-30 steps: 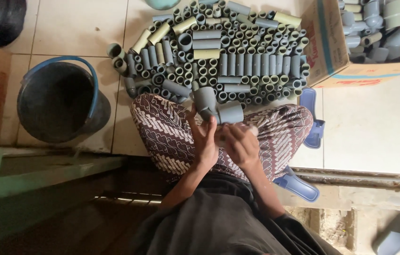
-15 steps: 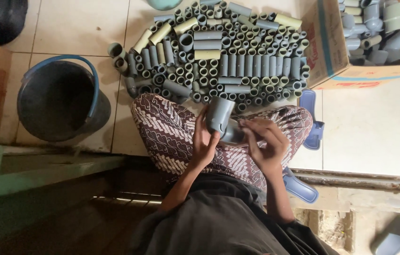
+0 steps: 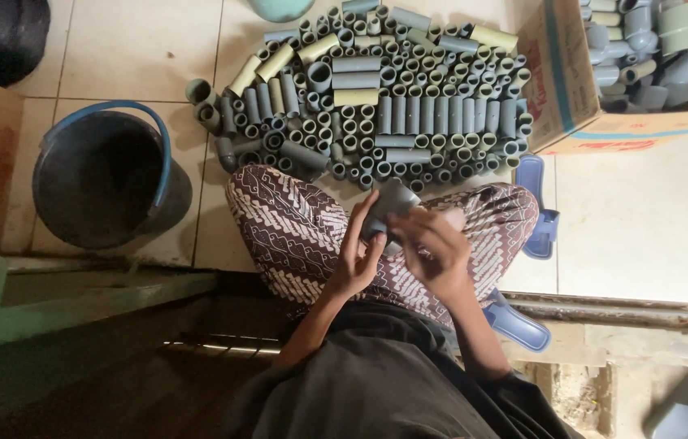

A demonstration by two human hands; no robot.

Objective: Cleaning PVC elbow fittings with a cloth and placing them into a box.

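A: What is held by the hands?

B: A grey pipe fitting (image 3: 390, 205) is gripped by the left hand (image 3: 358, 254), with the fingers wrapped round its left side. It is also touched from the right by the right hand (image 3: 433, 248), whose fingers are curled against it. The two hands are brought together on the fitting, above the lap.

A: And where is the fitting placed?

B: It is held just over the patterned cloth (image 3: 295, 223) covering the knees, near the front edge of the pile of short pipe pieces (image 3: 392, 97). No contact with the pile can be seen.

A: How is the pile laid out?

B: Grey and yellowish tube pieces are spread on the tiled floor (image 3: 132, 49), some stood on end, others laid flat in rows.

A: What is found further out?

B: A dark bucket with a blue handle (image 3: 108, 179) is set to the left of the knees. A cardboard box (image 3: 571, 89) filled with larger grey fittings is seen at the upper right. Blue sandals (image 3: 535, 207) are worn on the feet, just beside the box. A green bench (image 3: 27, 309) is seen at the lower left.
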